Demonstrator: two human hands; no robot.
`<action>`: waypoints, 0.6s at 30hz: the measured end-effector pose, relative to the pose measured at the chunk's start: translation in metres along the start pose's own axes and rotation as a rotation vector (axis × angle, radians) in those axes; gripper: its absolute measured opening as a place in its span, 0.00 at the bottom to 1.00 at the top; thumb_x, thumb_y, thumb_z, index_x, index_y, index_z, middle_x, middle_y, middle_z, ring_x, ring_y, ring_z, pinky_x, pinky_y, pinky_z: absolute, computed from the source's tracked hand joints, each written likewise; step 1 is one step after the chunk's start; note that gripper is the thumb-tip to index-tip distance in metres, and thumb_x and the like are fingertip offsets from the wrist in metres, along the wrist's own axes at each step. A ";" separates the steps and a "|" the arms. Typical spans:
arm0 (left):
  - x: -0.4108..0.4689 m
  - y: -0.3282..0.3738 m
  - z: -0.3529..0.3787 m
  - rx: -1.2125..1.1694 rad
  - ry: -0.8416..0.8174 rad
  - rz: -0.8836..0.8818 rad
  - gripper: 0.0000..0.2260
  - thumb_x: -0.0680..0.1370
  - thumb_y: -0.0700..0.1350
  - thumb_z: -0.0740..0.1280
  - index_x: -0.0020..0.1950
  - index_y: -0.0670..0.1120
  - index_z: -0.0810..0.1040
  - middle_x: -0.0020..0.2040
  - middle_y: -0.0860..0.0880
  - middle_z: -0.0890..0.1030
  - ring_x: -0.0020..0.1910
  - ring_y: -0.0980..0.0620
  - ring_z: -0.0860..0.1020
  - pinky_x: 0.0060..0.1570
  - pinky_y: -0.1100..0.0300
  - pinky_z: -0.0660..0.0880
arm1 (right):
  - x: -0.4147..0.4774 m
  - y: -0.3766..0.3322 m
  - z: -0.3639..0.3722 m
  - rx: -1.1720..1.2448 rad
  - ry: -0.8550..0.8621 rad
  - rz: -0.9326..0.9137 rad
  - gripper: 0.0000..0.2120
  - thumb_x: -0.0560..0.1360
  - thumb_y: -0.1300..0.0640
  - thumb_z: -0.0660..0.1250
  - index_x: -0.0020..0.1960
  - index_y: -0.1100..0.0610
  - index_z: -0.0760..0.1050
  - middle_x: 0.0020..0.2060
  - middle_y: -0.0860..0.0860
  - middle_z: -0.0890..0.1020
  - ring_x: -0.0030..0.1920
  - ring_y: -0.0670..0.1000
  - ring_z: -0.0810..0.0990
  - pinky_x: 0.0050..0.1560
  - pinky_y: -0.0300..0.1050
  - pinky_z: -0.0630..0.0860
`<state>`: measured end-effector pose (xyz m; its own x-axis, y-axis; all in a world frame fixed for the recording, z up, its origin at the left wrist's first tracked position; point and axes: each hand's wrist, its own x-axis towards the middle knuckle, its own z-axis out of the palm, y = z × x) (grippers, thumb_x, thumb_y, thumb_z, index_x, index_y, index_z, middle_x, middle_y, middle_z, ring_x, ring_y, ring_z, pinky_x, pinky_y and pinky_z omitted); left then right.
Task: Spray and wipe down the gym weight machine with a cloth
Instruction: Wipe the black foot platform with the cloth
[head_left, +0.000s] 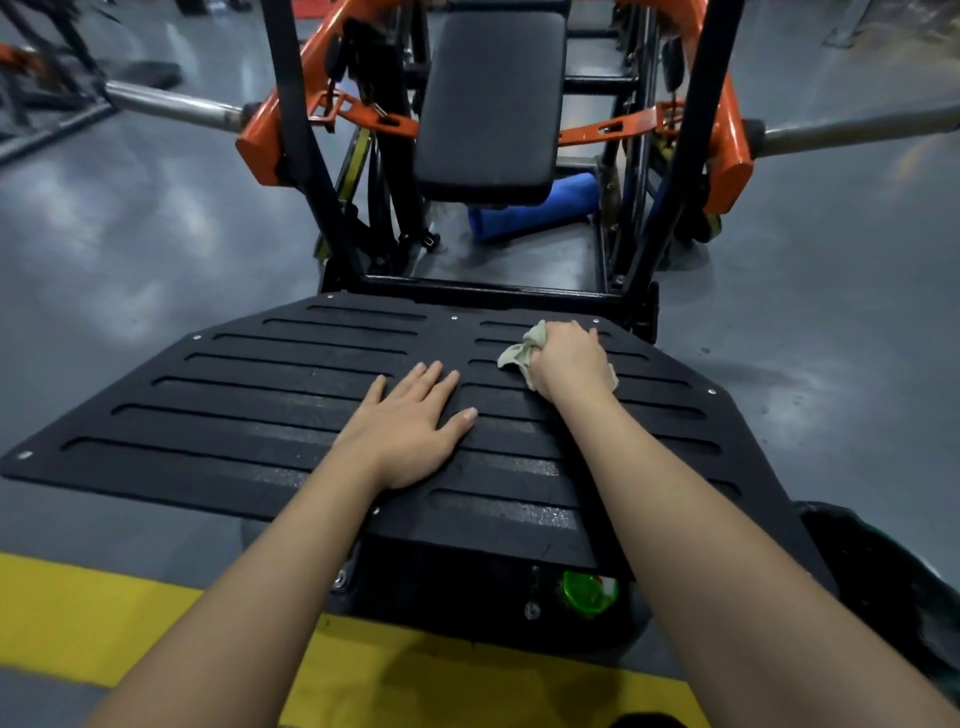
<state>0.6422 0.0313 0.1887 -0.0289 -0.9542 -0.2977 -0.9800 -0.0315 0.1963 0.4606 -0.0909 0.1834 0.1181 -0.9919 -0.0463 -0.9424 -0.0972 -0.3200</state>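
The cloth (522, 351) lies bunched on the far right part of the footplate (291, 395), grasped and pressed down by the right hand (569, 361). The left hand (410, 426) rests flat with straight fingers near the footplate's middle. The wiping step seems in hand. Next, the cloth should probably travel along the grooves toward the footplate's left side.

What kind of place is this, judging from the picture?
Most likely a gym: a weight machine with a black padded seat, orange arms ending in steel bars, and a ribbed footplate.
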 end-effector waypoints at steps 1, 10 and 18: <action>0.000 0.001 0.001 -0.003 0.005 -0.002 0.32 0.83 0.67 0.44 0.84 0.56 0.45 0.84 0.56 0.43 0.81 0.59 0.39 0.80 0.46 0.39 | -0.001 0.001 -0.002 -0.004 0.003 0.000 0.14 0.81 0.58 0.57 0.62 0.58 0.77 0.60 0.57 0.80 0.67 0.59 0.72 0.73 0.51 0.63; 0.002 0.001 0.000 0.002 0.001 0.003 0.32 0.82 0.67 0.43 0.84 0.56 0.45 0.84 0.56 0.42 0.81 0.59 0.38 0.80 0.46 0.39 | 0.028 0.000 0.012 0.038 -0.029 0.115 0.16 0.78 0.59 0.61 0.64 0.57 0.78 0.66 0.57 0.77 0.69 0.59 0.73 0.69 0.50 0.68; 0.003 -0.001 0.001 0.004 0.006 0.003 0.32 0.82 0.67 0.43 0.84 0.56 0.44 0.83 0.57 0.41 0.81 0.60 0.38 0.80 0.46 0.39 | 0.087 -0.013 0.023 0.077 -0.013 0.168 0.20 0.74 0.64 0.68 0.65 0.55 0.77 0.66 0.56 0.77 0.69 0.59 0.73 0.65 0.50 0.72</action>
<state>0.6434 0.0289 0.1868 -0.0311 -0.9562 -0.2912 -0.9807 -0.0271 0.1938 0.4905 -0.1737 0.1620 -0.0342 -0.9925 -0.1177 -0.9224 0.0767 -0.3785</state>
